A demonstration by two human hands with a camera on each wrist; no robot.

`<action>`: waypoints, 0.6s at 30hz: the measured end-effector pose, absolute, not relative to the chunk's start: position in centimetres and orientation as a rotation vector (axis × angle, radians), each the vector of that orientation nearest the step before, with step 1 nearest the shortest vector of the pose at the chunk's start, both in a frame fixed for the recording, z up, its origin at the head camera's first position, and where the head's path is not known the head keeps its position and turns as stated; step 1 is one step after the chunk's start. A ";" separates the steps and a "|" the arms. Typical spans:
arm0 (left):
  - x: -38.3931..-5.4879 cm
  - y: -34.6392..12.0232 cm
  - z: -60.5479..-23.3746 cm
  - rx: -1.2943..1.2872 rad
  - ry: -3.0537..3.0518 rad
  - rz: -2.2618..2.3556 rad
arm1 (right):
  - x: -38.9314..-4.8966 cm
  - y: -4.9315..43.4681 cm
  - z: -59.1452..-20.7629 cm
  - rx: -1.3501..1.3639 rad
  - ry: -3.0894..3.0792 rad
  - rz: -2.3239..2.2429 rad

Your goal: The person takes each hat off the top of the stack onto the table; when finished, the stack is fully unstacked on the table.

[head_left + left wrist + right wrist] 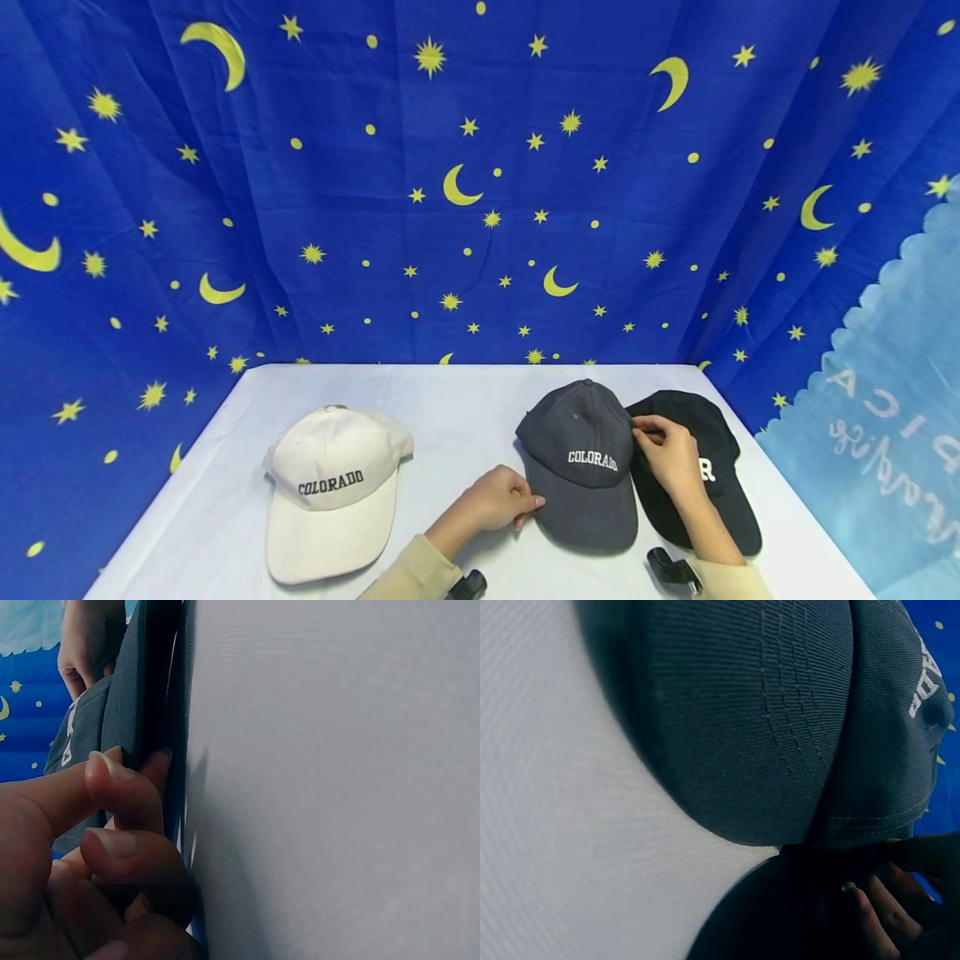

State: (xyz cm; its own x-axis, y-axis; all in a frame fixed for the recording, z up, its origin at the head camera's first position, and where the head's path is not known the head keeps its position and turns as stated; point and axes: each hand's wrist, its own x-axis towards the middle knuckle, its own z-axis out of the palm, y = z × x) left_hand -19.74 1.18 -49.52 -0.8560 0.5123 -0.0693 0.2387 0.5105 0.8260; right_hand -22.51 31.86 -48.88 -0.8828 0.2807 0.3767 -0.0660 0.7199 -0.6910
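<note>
A dark grey baseball cap (577,508) with white COLORADO lettering lies on the white table, its brim toward me. On the brim's left edge my left hand (498,500) pinches with thumb and fingers; the left wrist view has that hand (112,855) close up at the brim (126,690). My right hand (671,454) reaches over a black cap (731,508) and pinches the grey cap's right side edge. In the right wrist view, the right hand's fingers (889,915) are curled at the grey crown's lower edge, partly in shadow. The black cap sits against the grey one, its white lettering partly covered.
A cream cap (330,533) with black COLORADO lettering lies on the left of the white table (457,408). Blue curtains (390,100) with yellow moons and stars surround the table. A light blue cloth (900,392) hangs at the right.
</note>
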 end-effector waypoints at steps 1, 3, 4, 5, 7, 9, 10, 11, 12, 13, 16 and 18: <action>-19.7 1.2 -49.5 0.629 2.459 1.263 | -22.5 31.9 -48.9 -0.166 -2.465 1.015; -19.7 1.2 -49.5 0.634 2.482 1.239 | -22.5 31.9 -48.9 -0.170 -2.472 1.013; -19.7 1.3 -49.5 0.636 2.492 1.227 | -22.5 31.9 -48.9 -0.172 -2.475 1.012; -19.7 1.3 -49.4 0.637 2.502 1.216 | -22.5 31.9 -48.9 -0.174 -2.479 1.011; -19.6 1.3 -49.4 0.639 2.517 1.201 | -22.5 31.8 -48.9 -0.176 -2.483 1.011; -19.6 1.3 -49.3 0.644 2.530 1.189 | -22.4 31.8 -48.9 -0.170 -2.485 1.015; -19.5 1.3 -49.2 0.647 2.536 1.182 | -22.4 31.8 -48.9 -0.167 -2.487 1.015; -19.6 1.3 -49.2 0.650 2.541 1.175 | -22.4 31.8 -48.9 -0.162 -2.487 1.019; -19.5 1.3 -49.2 0.650 2.545 1.164 | -22.4 31.8 -49.0 -0.157 -2.485 1.025; -19.5 1.3 -49.3 0.652 2.546 1.154 | -22.4 31.8 -49.1 -0.154 -2.484 1.028; -19.6 1.4 -49.4 0.647 2.554 1.116 | -22.5 31.8 -49.1 -0.153 -2.477 1.028; -19.5 1.4 -49.4 0.644 2.558 1.099 | -22.5 31.8 -49.2 -0.158 -2.467 1.031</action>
